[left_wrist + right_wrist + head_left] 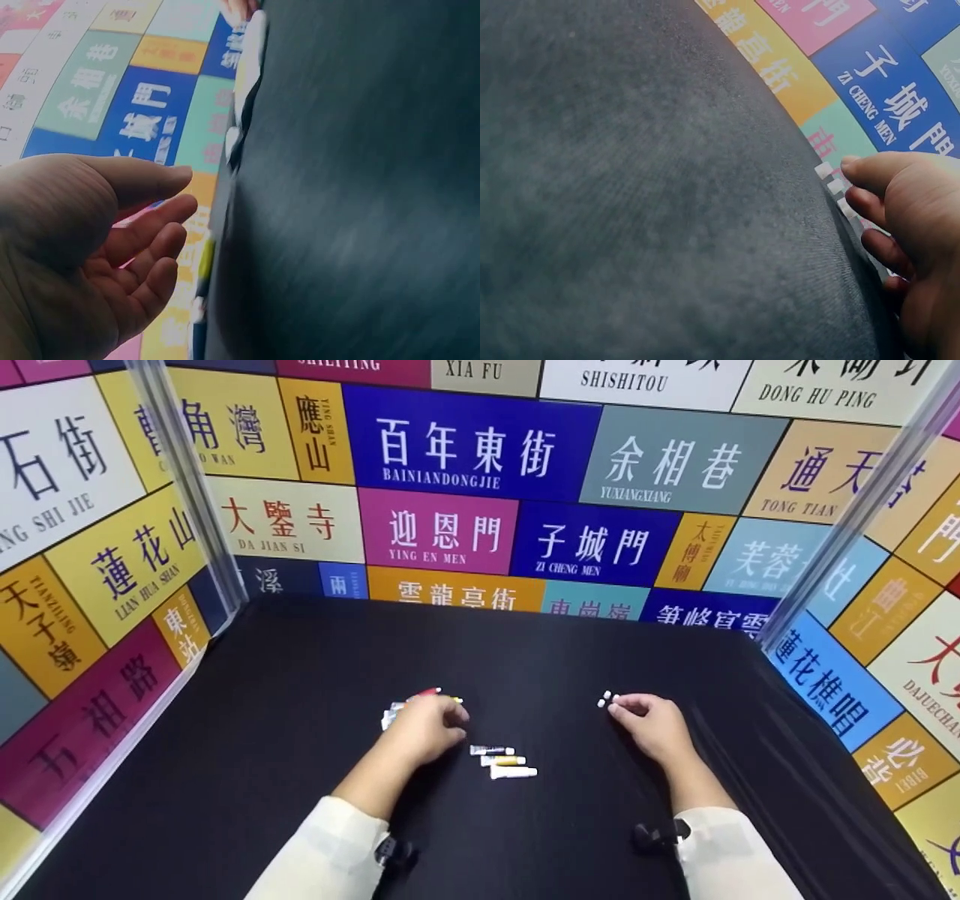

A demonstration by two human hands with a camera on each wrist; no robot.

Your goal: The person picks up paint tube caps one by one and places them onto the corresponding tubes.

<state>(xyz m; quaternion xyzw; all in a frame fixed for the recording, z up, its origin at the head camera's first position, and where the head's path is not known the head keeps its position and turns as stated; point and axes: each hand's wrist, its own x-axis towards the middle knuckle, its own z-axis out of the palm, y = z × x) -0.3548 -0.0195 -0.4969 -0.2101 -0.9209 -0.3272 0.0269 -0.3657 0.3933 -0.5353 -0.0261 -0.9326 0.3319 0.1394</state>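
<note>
My left hand [426,729] hovers beside a group of small paint tubes [387,718], its fingers loosely bent with a gap to the thumb. It partly covers that group; a red tube [429,691] shows beyond the knuckles. In the left wrist view no object lies between thumb and fingers. Nearer the middle, a black tube [491,750], a yellow tube [502,761] and a white tube [514,772] lie in a staggered row. On the right, my right hand [654,726] has its fingertips beside several small white caps [835,186]. Thumb and index finger are apart in the right wrist view.
A black cloth [337,660] covers the table. Colourful sign-printed walls [472,442] enclose the back and sides, with clear plastic strips [832,510] at the corners. Dark bands [394,851] are strapped around both sleeves.
</note>
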